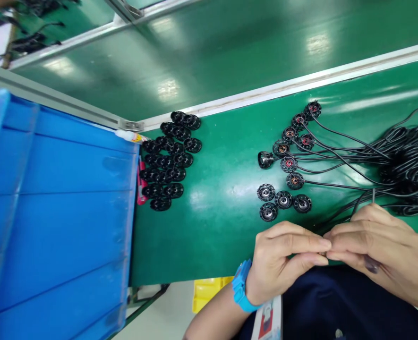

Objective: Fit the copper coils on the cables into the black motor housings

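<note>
At the table's near edge, my left hand (290, 259) and my right hand (382, 245) meet fingertip to fingertip. Both are closed in a pinch around something tiny, mostly hidden by the fingers. A thin grey rod (373, 196) pokes up behind my right hand, and a dark, glossy end (371, 264) shows under its palm; whether they are one tool I cannot tell. Just beyond my left hand lie several loose round black parts with silvery centres (283, 199). Past them sit black round heads with red or orange centres (288, 164), most joined to black cables (343, 185).
A big heap of black cable (414, 165) covers the right side of the green table (223, 236). Several black cup-like parts (166, 161) stand in rows at left, beside a red-handled tool (141, 182), a white bottle (129, 136) and a large blue bin (60, 226). A white-edged rail (265, 94) runs behind.
</note>
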Available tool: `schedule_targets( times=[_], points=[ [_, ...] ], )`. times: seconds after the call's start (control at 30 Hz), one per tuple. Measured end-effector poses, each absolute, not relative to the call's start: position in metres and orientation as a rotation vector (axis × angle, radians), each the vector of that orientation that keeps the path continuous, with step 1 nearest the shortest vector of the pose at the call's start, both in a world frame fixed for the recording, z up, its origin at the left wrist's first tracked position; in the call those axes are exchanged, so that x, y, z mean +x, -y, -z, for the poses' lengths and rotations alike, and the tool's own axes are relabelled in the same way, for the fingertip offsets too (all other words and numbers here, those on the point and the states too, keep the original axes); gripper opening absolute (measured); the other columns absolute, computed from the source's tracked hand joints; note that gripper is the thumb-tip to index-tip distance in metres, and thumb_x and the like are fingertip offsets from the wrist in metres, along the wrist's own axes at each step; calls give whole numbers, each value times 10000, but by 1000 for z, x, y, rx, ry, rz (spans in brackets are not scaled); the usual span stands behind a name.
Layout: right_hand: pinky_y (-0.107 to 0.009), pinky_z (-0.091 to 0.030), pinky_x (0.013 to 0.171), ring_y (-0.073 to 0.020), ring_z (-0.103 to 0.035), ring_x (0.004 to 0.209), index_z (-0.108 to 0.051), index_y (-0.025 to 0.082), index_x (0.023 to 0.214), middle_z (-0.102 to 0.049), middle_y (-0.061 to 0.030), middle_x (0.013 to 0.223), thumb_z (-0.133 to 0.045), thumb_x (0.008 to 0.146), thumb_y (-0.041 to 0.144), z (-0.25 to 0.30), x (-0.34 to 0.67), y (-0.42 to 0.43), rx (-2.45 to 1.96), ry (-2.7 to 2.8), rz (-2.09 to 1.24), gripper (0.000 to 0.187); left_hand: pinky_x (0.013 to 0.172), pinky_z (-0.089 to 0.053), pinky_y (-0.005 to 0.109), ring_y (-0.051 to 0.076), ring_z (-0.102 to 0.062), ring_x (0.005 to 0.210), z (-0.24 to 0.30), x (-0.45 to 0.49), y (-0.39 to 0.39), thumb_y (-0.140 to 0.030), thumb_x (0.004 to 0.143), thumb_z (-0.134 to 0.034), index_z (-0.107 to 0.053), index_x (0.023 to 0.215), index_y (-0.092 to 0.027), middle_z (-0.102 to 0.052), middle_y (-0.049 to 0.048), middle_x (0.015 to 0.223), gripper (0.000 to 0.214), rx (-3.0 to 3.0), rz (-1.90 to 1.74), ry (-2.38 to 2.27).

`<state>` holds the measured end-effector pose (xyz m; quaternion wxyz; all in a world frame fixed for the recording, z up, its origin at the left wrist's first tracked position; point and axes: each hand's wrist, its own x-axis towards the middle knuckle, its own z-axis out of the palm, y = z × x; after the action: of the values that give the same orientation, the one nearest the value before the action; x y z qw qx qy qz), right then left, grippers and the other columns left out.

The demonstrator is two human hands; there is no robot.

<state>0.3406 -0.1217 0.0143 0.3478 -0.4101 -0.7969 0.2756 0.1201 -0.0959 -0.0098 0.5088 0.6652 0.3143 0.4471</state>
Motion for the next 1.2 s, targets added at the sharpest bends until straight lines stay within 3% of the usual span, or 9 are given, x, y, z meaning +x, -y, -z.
schedule_targets(
  times=[0.13,0.43,0.67,0.87,1.0,1.2],
  points=[
    [-316,-506,726,-127,-681,787,-679,211,1154,-780,-12,994,-641,979,90,-14,341,121,-1072,2049,-720,216,802,-646,176,142,-799,845,8,120,96,-252,885,-823,-793,967,-192,-828,48,892,106,1633,-1082,-754],
    [-313,-556,760,-137,-715,820,-659,203,1205,-786,-21,1026,-706,921,101,-14,338,125,-1106,2061,-678,306,767,-649,203,156,-806,785,12,127,104,-234,847,-862,-737,847,-192,-817,30,816,133,1463,-1151,-804],
    [-287,-556,761,-133,-725,833,-676,186,1098,-790,-26,988,-712,925,121,-16,336,123,-1118,2033,-634,188,778,-649,195,155,-808,837,16,127,105,-218,832,-876,-764,962,-210,-827,23,866,172,1468,-1165,-767],
    [-280,-534,729,-111,-703,780,-647,214,983,-788,2,957,-638,932,55,-15,334,124,-1149,2020,-613,167,782,-653,232,163,-803,821,20,129,109,-236,827,-885,-769,903,-209,-823,27,860,141,1288,-1166,-791],
    [-304,-511,710,-126,-718,781,-643,224,1039,-791,11,966,-610,913,11,-6,335,131,-1147,2084,-460,249,718,-638,203,126,-776,776,23,134,112,-267,878,-847,-750,921,-214,-799,21,916,118,1017,-1161,-760],
    [-339,-521,735,-155,-705,822,-644,233,1149,-796,-6,1026,-711,919,123,-5,330,128,-1162,2066,-390,263,718,-626,160,97,-759,771,22,138,113,-236,885,-839,-720,911,-203,-763,1,887,126,858,-1159,-708]
  ],
)
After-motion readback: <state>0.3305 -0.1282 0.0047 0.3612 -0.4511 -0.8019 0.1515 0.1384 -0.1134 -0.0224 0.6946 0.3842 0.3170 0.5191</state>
